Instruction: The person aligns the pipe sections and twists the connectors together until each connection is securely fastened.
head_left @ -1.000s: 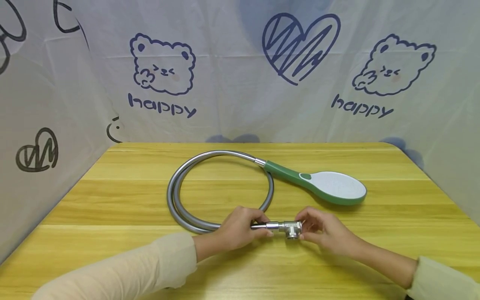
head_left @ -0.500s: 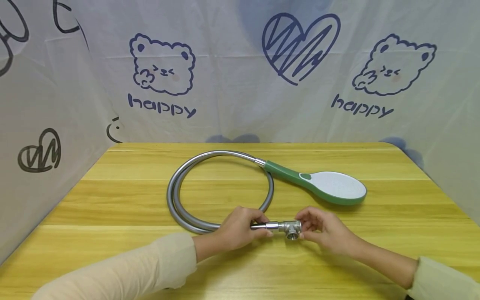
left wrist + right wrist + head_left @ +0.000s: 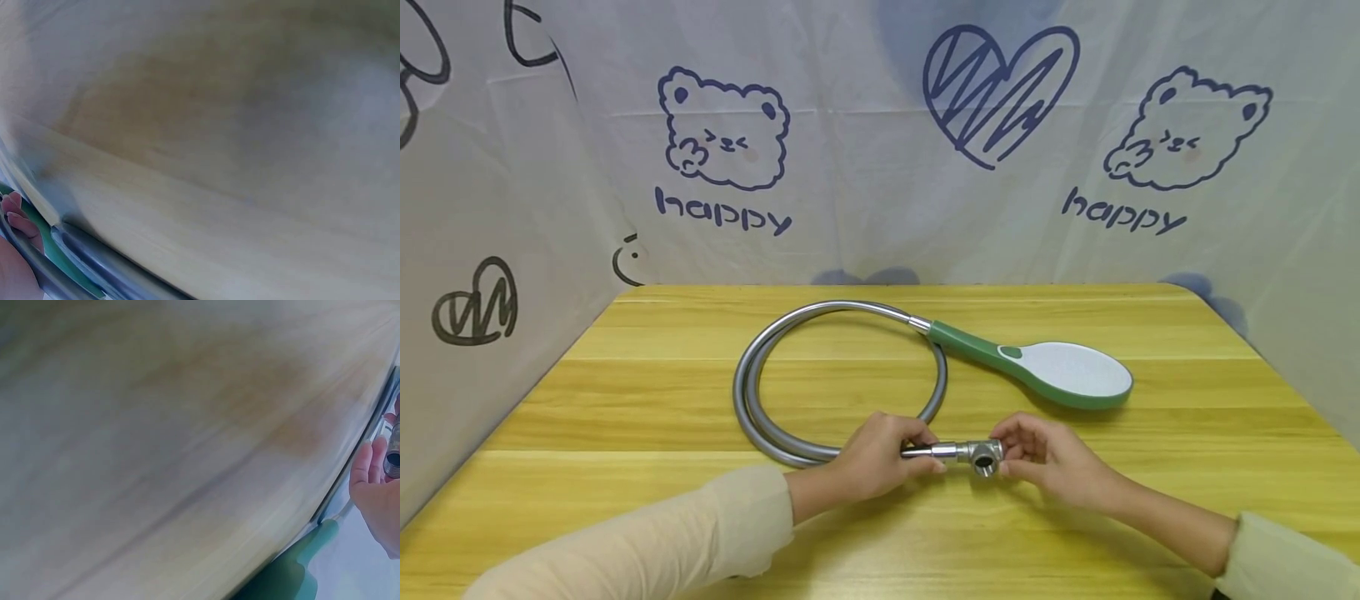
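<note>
Near the table's front, my left hand [image 3: 876,460] grips the end of a grey shower hose [image 3: 747,379], just behind its chrome end nut [image 3: 944,451]. A metal tee fitting [image 3: 984,452] joins that nut in line. My right hand [image 3: 1063,468] pinches the fitting's far end between thumb and fingers. The fitting's round side opening faces up toward the head camera. In the right wrist view the same tee fitting [image 3: 393,453] shows at the right edge beside the fingers. How deep the nut sits on the fitting cannot be seen.
Behind the hands, the hose lies coiled on the wooden table [image 3: 625,400]. Its other end joins a green and white shower head [image 3: 1075,371] lying to the right. A cloth with drawings [image 3: 865,167] hangs behind the table and along both sides.
The tee fitting has turned about the hose's axis, its side opening swinging from facing the table front to facing up at the head camera. Both hands stay in place.
</note>
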Demonstrator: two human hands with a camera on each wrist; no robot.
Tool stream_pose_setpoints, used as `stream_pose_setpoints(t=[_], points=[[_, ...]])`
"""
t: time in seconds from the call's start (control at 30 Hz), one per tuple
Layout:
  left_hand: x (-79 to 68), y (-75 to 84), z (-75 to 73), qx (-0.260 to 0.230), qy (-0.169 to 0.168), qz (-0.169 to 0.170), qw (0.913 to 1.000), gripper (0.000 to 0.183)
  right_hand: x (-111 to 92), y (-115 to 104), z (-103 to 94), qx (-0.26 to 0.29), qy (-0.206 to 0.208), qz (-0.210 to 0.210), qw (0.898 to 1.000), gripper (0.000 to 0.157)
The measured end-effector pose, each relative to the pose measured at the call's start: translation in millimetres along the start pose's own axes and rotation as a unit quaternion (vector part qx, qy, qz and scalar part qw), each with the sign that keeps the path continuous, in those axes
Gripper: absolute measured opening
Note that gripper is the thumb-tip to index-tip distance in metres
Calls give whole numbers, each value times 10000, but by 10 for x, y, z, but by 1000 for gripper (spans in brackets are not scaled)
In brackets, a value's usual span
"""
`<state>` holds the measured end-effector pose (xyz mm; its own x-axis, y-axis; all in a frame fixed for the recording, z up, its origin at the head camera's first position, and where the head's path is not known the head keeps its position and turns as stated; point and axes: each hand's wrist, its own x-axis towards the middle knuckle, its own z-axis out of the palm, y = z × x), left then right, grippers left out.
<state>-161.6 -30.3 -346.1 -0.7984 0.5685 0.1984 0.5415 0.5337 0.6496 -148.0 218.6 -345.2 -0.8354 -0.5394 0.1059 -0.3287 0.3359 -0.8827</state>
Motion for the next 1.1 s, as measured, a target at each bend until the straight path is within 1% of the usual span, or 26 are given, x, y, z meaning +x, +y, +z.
stream_pose_setpoints(t=[0.27, 0.57, 0.83, 0.97, 1.1], points=[[-2, 2, 3, 35, 22, 26, 10000, 17, -2, 1, -1, 253, -121, 87, 9996, 31], [-1, -1, 4, 41, 37, 22, 10000, 16, 4, 10, 3, 458, -191, 45, 9988, 31], [1, -8, -1, 86, 79, 102, 9999, 16, 19, 14, 16, 435, -199, 249, 9985, 28], [2, -14, -2, 108, 69, 146, 9998, 16, 22, 16, 18, 392, -260, 296, 9985, 27], [3, -14, 0, 82, 54, 122, 9999, 17, 27, 17, 19, 415, -273, 327, 9982, 25]])
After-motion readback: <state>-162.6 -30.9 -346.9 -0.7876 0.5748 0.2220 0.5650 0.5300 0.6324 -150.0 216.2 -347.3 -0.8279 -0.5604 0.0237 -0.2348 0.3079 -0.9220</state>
